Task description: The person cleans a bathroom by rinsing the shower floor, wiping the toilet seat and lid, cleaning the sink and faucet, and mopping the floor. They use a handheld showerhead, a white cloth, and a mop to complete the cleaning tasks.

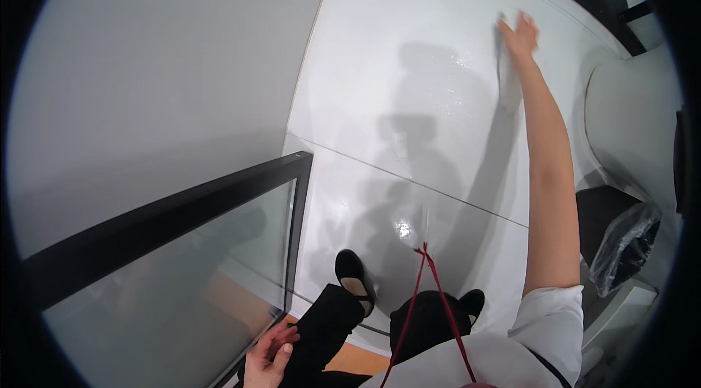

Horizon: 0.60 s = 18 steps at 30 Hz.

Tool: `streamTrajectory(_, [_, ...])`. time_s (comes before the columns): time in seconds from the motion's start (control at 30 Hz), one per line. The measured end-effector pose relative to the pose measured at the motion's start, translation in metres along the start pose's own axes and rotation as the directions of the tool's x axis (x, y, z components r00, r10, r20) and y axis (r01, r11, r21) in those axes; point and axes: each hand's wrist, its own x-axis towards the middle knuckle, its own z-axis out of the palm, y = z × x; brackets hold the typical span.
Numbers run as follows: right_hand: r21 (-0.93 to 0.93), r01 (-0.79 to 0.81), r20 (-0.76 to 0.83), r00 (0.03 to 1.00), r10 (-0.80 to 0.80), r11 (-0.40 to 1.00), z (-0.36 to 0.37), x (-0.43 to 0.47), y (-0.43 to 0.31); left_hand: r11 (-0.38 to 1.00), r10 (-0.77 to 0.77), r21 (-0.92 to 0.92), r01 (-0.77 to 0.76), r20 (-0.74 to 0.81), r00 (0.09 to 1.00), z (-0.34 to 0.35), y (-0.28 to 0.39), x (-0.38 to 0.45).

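Observation:
My right hand [520, 37] is stretched out far ahead over the white tiled floor [361, 70]. It is blurred, with the thumb apart from the fingers, and nothing shows in it. Its shadow falls on the tiles beside it. Low in the view, my left hand [271, 355] is beside the black-framed glass door [170, 212], near its lower edge. Its fingers are loosely curled and apart from the thumb, and I see nothing held. Whether it touches the door I cannot tell. Shiny wet-looking spots [457, 95] mark the floor between my hands.
To the right stands a rounded white fixture, apparently a toilet [630, 108]. Nearer to me is a black bin [602, 218] with a clear plastic liner [624, 248]. A red lanyard [421, 278] hangs from my neck. A grey wall panel [164, 59] rises at the left.

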Motion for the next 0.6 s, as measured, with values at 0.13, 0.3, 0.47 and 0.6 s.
streamTrajectory(0.13, [0.473, 0.549, 0.039, 0.768, -0.639, 0.689, 0.024, -0.071, -0.103, 0.998, -0.059, 0.022, 0.06, -0.044, 0.997, -0.003, -0.006, 0.006])
streamTrajectory(0.3, [0.83, 0.385, 0.191, 0.482, -0.855, 0.403, -0.004, -0.281, -0.104, 0.998, -0.01, -0.065, 0.01, -0.005, 1.0, -0.002, 0.001, -0.006])
streamTrajectory(0.47, [0.983, 0.109, 0.112, 0.304, -0.946, 0.151, -0.08, -0.456, -0.026, 0.995, 0.077, -0.075, -0.063, 0.208, 0.975, 0.013, 0.059, 0.031])
streamTrajectory(0.6, [0.414, -0.907, 0.872, 0.372, -0.319, 0.073, -0.103, -0.424, 0.057, 0.85, 0.281, 0.297, -0.435, 0.444, 0.851, 0.056, 0.118, 0.132])
